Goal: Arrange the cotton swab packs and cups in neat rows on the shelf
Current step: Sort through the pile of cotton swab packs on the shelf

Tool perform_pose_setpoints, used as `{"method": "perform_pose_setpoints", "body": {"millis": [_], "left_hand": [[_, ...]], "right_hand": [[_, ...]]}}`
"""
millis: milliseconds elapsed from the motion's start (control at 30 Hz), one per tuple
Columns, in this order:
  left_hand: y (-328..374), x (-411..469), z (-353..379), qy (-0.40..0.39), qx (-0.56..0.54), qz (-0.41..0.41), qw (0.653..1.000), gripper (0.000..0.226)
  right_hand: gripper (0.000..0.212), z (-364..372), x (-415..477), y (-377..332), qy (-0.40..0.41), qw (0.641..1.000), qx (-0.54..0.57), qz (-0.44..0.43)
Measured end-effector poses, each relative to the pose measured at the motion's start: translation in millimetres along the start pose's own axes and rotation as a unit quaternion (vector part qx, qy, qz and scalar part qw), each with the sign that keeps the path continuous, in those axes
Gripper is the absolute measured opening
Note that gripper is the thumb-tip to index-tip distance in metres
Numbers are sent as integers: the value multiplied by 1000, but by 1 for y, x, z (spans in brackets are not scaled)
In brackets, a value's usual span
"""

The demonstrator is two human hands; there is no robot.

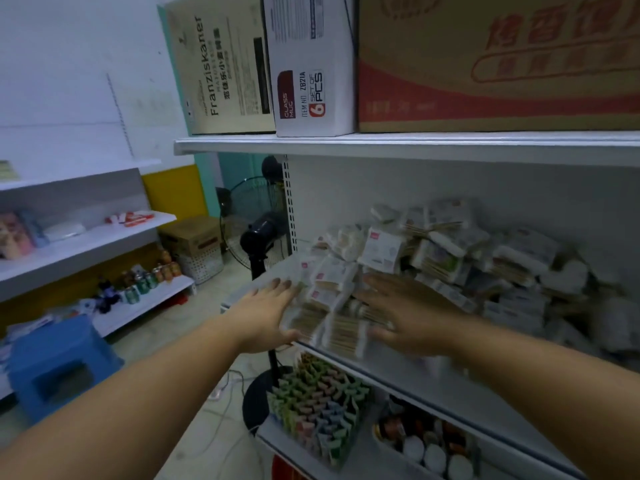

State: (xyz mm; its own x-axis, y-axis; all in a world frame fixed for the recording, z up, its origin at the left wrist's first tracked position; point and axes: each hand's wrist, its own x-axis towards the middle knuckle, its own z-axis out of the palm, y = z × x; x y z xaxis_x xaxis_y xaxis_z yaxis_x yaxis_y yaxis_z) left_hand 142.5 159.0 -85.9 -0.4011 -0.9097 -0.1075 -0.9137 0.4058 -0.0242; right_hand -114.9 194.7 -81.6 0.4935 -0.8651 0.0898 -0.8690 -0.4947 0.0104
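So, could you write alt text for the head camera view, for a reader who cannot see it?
The left hand and right hand, both open, flank a small cluster of cotton swab packs at the front left of a white shelf. More packs lie in a loose heap behind and to the right; cardboard boxes stand on the shelf above.

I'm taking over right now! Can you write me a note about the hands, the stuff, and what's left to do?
Left hand: open, flat against the left side of a small bunch of swab packs.
Right hand: open, flat against its right side.
The bunch sits at the shelf front; a messy heap lies behind and right.
Done: no neat row yet. Left: row up everything; no cups visible.
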Motion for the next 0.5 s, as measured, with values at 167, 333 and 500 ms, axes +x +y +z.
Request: {"method": "perform_pose_setpoints", "body": {"millis": [167, 333, 500], "left_hand": [[-27, 25, -18, 57, -137, -27, 989, 88], [-10, 74, -13, 84, -348, -105, 928, 92], [4, 111, 2, 49, -303, -82, 948, 114]], "right_hand": [[51, 7, 49, 20, 123, 991, -47, 34], [97, 6, 72, 44, 130, 959, -152, 203], [108, 11, 86, 44, 100, 939, -170, 282]]}}
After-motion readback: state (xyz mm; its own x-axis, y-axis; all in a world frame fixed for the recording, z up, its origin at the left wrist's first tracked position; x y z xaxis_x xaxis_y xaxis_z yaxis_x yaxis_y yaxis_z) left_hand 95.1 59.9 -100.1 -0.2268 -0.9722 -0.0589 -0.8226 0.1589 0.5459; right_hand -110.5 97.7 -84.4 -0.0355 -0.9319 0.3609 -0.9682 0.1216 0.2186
